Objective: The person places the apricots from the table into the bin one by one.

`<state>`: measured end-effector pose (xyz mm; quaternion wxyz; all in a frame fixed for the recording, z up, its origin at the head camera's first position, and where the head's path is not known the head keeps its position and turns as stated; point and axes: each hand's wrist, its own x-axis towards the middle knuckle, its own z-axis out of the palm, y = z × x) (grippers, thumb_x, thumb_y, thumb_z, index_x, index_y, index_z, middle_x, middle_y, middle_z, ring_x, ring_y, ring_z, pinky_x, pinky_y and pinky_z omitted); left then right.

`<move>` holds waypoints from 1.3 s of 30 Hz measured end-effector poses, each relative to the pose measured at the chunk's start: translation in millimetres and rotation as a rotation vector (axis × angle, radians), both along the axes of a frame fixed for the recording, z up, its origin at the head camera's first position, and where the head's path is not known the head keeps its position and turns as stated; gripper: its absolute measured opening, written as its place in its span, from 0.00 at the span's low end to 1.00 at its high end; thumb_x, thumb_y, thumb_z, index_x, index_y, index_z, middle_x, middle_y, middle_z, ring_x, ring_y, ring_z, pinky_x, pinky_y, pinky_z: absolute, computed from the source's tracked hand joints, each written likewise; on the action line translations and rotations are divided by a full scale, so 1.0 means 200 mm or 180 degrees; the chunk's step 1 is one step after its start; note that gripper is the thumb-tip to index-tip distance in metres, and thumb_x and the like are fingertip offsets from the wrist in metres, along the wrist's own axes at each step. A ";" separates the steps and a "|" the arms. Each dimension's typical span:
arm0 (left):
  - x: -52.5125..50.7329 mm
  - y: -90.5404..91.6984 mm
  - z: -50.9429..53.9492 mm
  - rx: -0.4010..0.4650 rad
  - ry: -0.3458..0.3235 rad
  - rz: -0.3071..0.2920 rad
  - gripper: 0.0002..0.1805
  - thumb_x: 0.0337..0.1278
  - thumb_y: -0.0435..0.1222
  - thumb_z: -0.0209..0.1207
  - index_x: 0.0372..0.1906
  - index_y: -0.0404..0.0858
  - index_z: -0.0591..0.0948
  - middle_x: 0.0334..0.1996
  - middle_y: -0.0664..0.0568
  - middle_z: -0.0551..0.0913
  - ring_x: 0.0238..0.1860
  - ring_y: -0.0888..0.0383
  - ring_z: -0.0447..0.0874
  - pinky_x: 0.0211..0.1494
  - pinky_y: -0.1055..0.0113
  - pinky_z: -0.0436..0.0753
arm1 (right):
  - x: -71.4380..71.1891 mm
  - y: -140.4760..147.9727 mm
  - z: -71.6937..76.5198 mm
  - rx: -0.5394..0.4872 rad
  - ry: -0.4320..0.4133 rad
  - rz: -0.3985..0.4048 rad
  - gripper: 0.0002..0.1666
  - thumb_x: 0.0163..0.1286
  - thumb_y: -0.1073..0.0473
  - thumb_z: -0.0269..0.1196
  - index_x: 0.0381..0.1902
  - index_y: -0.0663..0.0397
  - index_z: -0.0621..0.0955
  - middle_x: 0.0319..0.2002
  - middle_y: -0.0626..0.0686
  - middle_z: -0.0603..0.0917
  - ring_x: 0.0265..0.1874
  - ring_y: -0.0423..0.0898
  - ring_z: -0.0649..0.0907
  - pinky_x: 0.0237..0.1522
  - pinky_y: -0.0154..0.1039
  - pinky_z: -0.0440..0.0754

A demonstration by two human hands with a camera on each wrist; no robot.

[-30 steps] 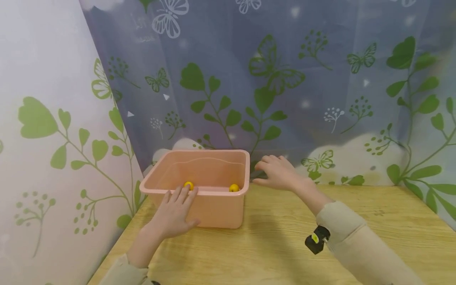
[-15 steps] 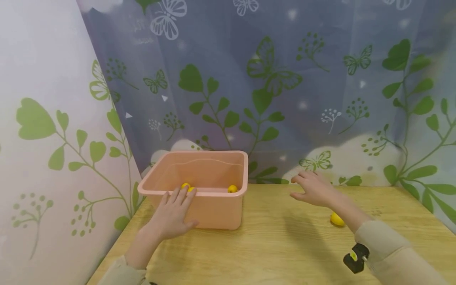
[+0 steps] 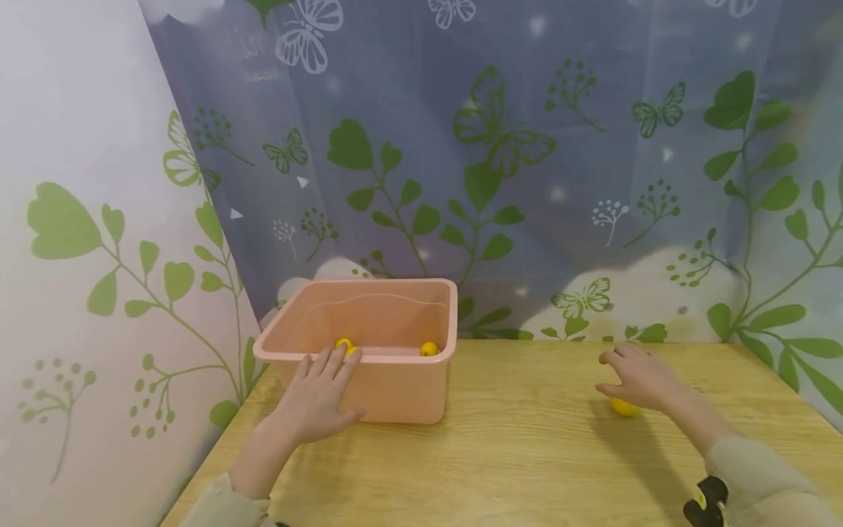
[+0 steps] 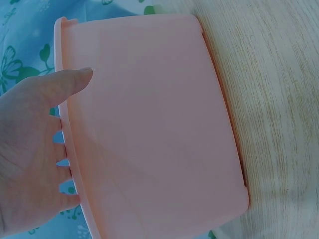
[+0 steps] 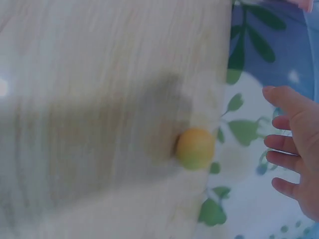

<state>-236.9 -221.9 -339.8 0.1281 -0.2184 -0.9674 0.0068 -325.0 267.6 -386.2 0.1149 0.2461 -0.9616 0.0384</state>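
Observation:
A pink plastic bin (image 3: 402, 391) stands on the table at left centre. My left hand (image 3: 316, 399) rests on its near rim with straight fingers reaching over the edge. In the left wrist view, the thumb (image 4: 75, 82) lies along the bin's outer wall while the fingertips are hidden behind the rim. Yellow fruits, one at left (image 3: 344, 343) and another at right (image 3: 429, 349), show inside the bin. At right, my right hand (image 3: 642, 377) hovers above a yellow, lemon-like fruit (image 3: 624, 408). The right wrist view shows its loosely bent fingers apart from that fruit (image 5: 196, 148).
The wood-grain table (image 3: 520, 446) spreads beneath everything. Behind it hangs a blue-grey sheet (image 3: 408, 88) printed with leaves and butterflies, and a pale printed sheet (image 3: 99, 146) closes off the left side. A black wrist mount (image 3: 706, 501) sits at the right sleeve.
My right hand has moved from beside the bin rightward across the table to above the lone yellow fruit. The left hand has stayed on the bin's rim.

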 end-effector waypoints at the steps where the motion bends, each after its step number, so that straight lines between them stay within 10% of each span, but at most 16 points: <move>1: 0.00 0.00 0.00 -0.0012 -0.0014 0.0006 0.47 0.53 0.52 0.60 0.70 0.32 0.55 0.68 0.33 0.54 0.68 0.36 0.50 0.65 0.37 0.50 | 0.00 0.02 -0.02 0.0024 -0.0038 -0.0031 0.26 0.55 0.49 0.67 0.45 0.62 0.79 0.38 0.58 0.78 0.40 0.60 0.77 0.38 0.62 0.73; 19: 0.00 0.00 0.01 -0.0027 -0.0107 0.0052 0.46 0.54 0.53 0.58 0.70 0.32 0.54 0.69 0.33 0.53 0.68 0.36 0.49 0.65 0.38 0.49 | 0.02 0.19 -0.19 0.0265 -0.0307 -0.0289 0.26 0.51 0.46 0.69 0.40 0.60 0.79 0.33 0.55 0.77 0.33 0.56 0.76 0.30 0.56 0.73; 39: 0.00 0.00 0.02 -0.0036 -0.0186 0.0075 0.46 0.55 0.52 0.58 0.71 0.32 0.53 0.69 0.33 0.52 0.68 0.35 0.49 0.65 0.38 0.49 | 0.03 0.14 -0.22 0.0249 -0.0251 -0.0257 0.21 0.51 0.46 0.70 0.34 0.55 0.79 0.28 0.50 0.74 0.28 0.50 0.74 0.27 0.51 0.71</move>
